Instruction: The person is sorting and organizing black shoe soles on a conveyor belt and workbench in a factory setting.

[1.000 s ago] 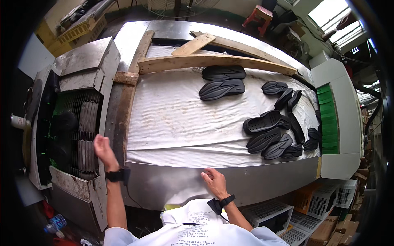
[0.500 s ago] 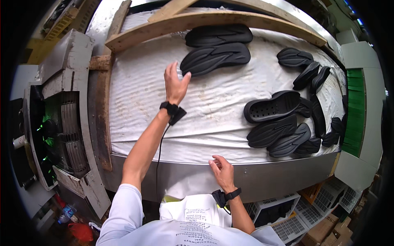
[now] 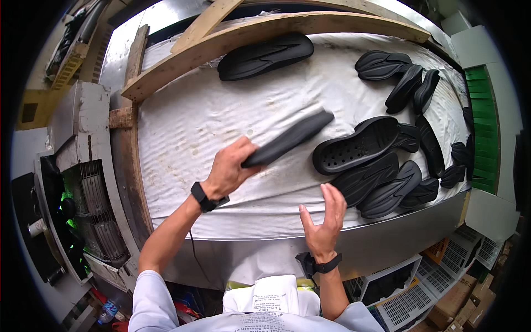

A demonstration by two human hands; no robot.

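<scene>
A black shoe sole (image 3: 296, 135) is tilted on edge above the white cloth, its near end gripped by my left hand (image 3: 229, 166). My right hand (image 3: 325, 224) is raised over the table's front edge with its fingers apart, holding nothing. Just beyond that hand lies a pile of black soles, among them a dark grooved one (image 3: 369, 178) and a perforated one (image 3: 357, 145) with its hollow side up. Another black sole (image 3: 266, 56) rests at the back against a wooden rail.
White cloth (image 3: 182, 166) covers the metal-edged table, bounded by a wooden rail (image 3: 265, 29) behind and another plank (image 3: 133, 182) at left. A machine with a green curtain (image 3: 481, 130) stands at right. Plastic crates (image 3: 437, 276) sit below, right; a machine (image 3: 99, 205) stands left.
My left hand has picked up the nearer of the two back soles, bringing it closer and turning it on edge. My right hand has risen forward over the table edge, fingers spreading.
</scene>
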